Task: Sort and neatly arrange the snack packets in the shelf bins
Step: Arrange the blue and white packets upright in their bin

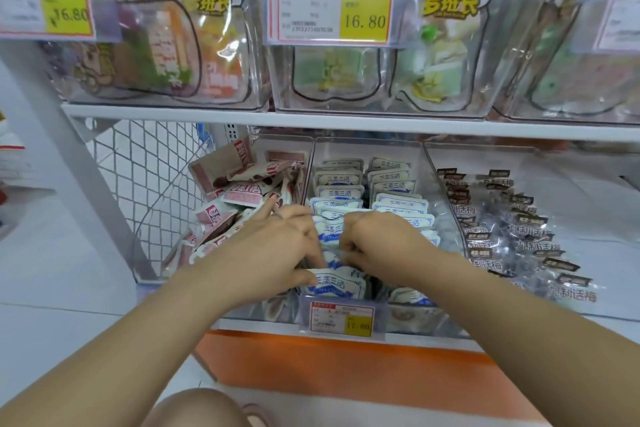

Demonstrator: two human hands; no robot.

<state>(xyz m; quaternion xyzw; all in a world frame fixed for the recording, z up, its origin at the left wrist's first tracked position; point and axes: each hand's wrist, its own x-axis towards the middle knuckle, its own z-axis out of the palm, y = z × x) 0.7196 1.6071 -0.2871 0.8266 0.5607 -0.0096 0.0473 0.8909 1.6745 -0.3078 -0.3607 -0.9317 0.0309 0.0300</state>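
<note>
L-hand [277, 248], R-hand [381, 243] round pkts [334, 285] (fingers curled)

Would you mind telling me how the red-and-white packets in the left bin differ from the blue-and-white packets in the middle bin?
The red-and-white packets carry red print, the blue-and-white packets blue. The red-and-white packets lie jumbled at all angles; the blue-and-white packets stand in two tidy rows, where the left hand and right hand grip some. Both are small flat packets.

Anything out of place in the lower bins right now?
Yes: the red packets in the left bin lie jumbled at all angles. The blue-white packets, which the left hand and right hand grip, stand in rows.
</note>
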